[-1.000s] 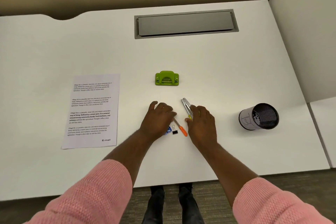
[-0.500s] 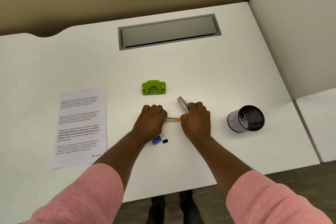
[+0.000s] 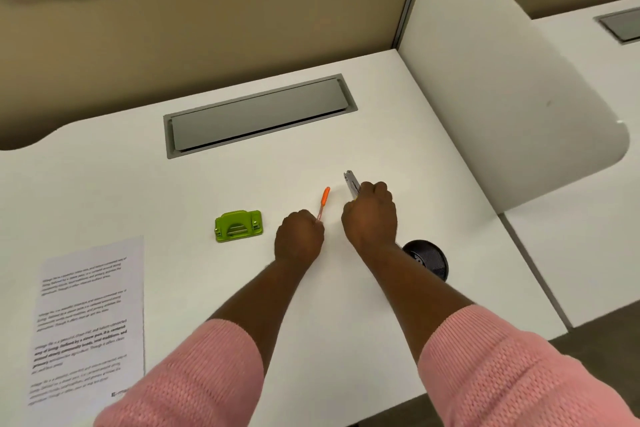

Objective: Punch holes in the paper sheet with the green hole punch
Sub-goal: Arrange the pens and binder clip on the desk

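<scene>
One green hole punch [image 3: 238,226], one printed paper sheet [image 3: 90,315], one orange-capped pen [image 3: 323,203], one metal tool [image 3: 352,181] (kind unclear), one mesh cup [image 3: 428,258], two hands [image 3: 299,237] [image 3: 370,215].

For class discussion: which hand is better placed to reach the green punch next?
Left. The left hand, holding a pen, sits beside the punch; the right hand grips a metal tool farther away.

Hands [image 3: 299,236] (both fisted) beside punch [image 3: 238,225]

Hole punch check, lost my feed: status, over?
Left hand shut on orange-capped pen, right hand shut on metal tool. Green hole punch untouched. Paper sheet flat, apart from it.
</scene>
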